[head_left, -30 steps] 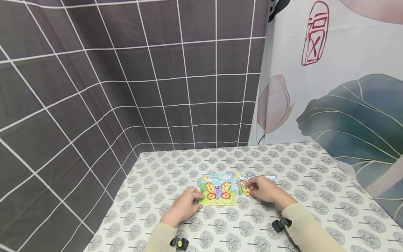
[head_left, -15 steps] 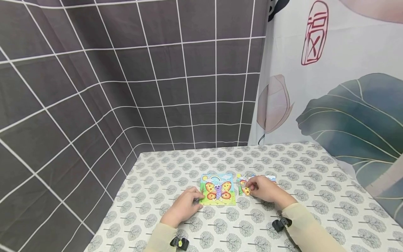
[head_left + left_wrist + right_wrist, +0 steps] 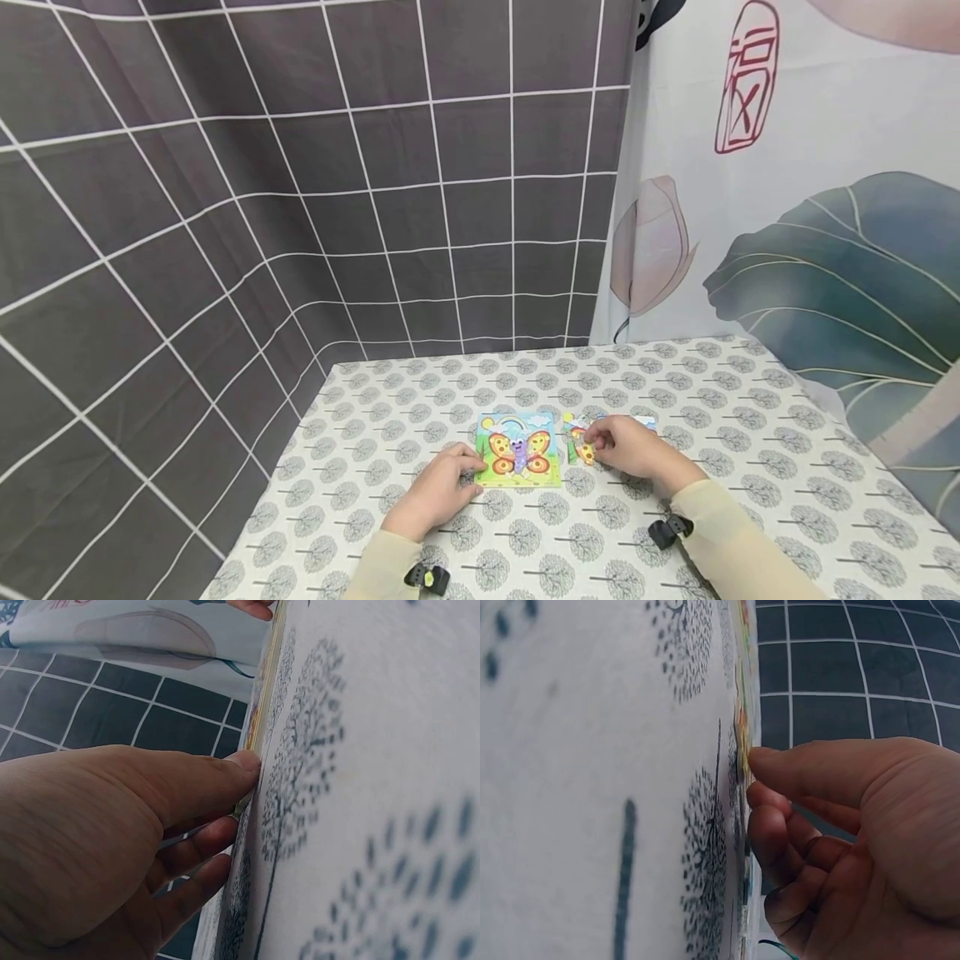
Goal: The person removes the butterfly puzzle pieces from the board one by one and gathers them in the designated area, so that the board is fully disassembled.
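A square butterfly picture puzzle board [image 3: 519, 450] lies flat on the table, with a rainbow, a sun and green grass around the butterfly. My left hand [image 3: 442, 487] holds its lower left corner, thumb at the near edge and fingers at the left side. To the board's right, several loose puzzle pieces [image 3: 572, 419] lie side by side, partly covered by my right hand [image 3: 632, 448]. That hand's thumb and fingertips pinch an orange and yellow puzzle piece [image 3: 583, 452]. In the right wrist view the thumb [image 3: 769, 761] meets the coloured edge of the pieces, seen side-on.
A white tablecloth [image 3: 495, 533] with grey tree prints covers the table. Dark curtain [image 3: 480, 217] with white grid lines hangs behind and to the left. On the right hangs a white curtain [image 3: 825, 125] with lotus prints.
Both hands keep their places, the left at the board and the right at the pieces. The head view has shifted very slightly.
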The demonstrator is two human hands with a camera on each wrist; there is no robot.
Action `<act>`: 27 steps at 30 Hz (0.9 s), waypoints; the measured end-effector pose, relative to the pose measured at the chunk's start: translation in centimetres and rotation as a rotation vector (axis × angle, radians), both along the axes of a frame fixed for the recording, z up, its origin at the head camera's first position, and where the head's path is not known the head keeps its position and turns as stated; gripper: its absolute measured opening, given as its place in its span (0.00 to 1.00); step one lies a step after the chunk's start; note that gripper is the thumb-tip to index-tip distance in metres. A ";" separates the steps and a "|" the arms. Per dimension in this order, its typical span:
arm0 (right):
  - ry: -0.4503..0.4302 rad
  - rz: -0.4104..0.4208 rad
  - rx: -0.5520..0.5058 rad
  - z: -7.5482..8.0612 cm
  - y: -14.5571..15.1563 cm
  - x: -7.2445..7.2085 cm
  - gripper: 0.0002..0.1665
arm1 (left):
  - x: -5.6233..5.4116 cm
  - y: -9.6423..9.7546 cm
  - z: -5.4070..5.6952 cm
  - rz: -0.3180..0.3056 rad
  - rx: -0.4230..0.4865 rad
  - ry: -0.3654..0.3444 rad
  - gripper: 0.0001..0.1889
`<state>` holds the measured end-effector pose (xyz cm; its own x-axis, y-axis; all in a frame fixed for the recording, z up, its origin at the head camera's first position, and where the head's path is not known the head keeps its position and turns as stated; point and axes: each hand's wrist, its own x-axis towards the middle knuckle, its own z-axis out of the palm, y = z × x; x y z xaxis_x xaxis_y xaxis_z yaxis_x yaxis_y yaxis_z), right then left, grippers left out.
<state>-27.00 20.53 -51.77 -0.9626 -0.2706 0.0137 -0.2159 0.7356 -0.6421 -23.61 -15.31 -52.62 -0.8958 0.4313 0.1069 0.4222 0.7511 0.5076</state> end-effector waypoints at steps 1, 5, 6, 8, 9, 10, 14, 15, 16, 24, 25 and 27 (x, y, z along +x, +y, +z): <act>-0.002 0.000 0.001 0.1 -0.1 0.0 0.13 | 0.0 0.0 0.0 0.000 0.002 0.000 0.19; -0.001 0.012 0.005 0.3 -0.4 -0.2 0.13 | 0.0 -0.1 0.0 -0.006 0.013 0.005 0.19; 0.000 0.016 0.005 0.4 -0.5 -0.2 0.13 | 0.0 0.0 0.0 -0.009 0.013 0.008 0.19; 0.003 0.024 0.006 0.4 -0.7 -0.3 0.13 | 0.0 0.1 0.2 -0.011 0.013 0.007 0.19; 0.003 0.021 0.006 0.4 -0.9 -0.4 0.12 | 0.0 0.1 0.2 -0.014 0.013 0.013 0.20; 0.004 0.022 0.004 0.5 -1.1 -0.4 0.12 | 0.0 0.2 0.4 -0.019 0.013 0.017 0.20; 0.009 0.019 0.002 0.5 -1.8 -0.6 0.14 | 0.2 0.7 0.7 -0.045 0.015 0.018 0.19; 0.013 0.022 0.001 0.5 -2.0 -0.6 0.14 | 0.2 0.9 0.7 -0.055 0.013 0.016 0.19; 0.016 0.027 0.003 0.5 -2.2 -0.6 0.14 | 0.2 1.1 0.7 -0.061 0.009 0.010 0.19; 0.013 0.081 0.001 0.8 -3.9 -0.7 0.16 | 0.5 2.1 0.4 -0.107 -0.049 0.027 0.18; 0.012 0.090 -0.003 0.8 -4.1 -0.7 0.16 | 0.6 2.2 0.5 -0.111 -0.055 0.029 0.19; 0.021 0.108 -0.005 0.9 -4.6 -0.8 0.16 | 0.7 2.4 0.6 -0.120 -0.067 0.034 0.20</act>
<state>-27.77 15.90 -50.89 -0.9274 -0.3723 0.0357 -0.3072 0.7040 -0.6403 -22.93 -12.89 -52.02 -0.8338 0.5422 0.1039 0.5272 0.7261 0.4415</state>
